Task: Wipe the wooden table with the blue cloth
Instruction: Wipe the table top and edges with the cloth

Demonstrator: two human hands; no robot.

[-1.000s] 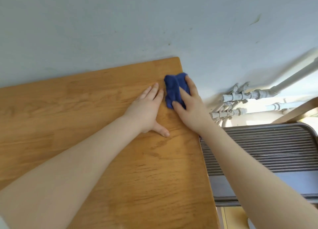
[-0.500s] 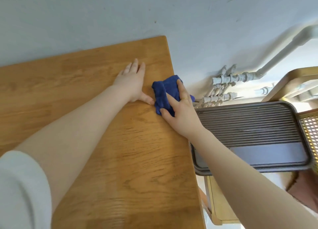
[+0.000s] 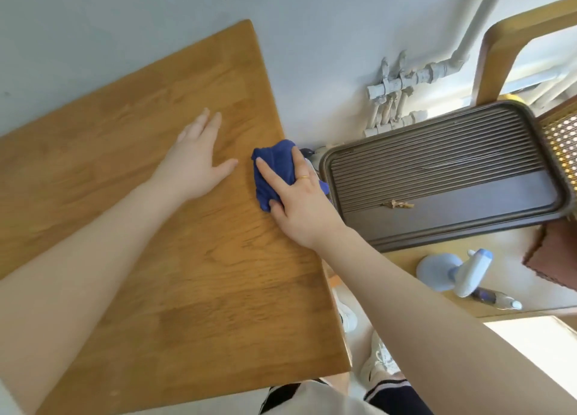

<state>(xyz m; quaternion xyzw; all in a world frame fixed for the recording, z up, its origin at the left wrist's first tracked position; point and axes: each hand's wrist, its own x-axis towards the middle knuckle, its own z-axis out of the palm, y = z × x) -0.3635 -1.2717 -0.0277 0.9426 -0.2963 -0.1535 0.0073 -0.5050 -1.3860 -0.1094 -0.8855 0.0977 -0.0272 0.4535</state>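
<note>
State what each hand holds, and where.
Right hand presses the bunched blue cloth from on top; left hand lies flat, empty, on the wooden table.

- I have one view only, from the camera worn on the person's head, so nothing is shared with a second view.
- It looks steeply down and forward over the wooden table, toward the wall at the top of the frame.
- It sits close: both forearms enter from the bottom edge, and the left hand and right hand lie near centre.
- The wide lens bends the table's edges and takes in the ribbed tray to the right.
</note>
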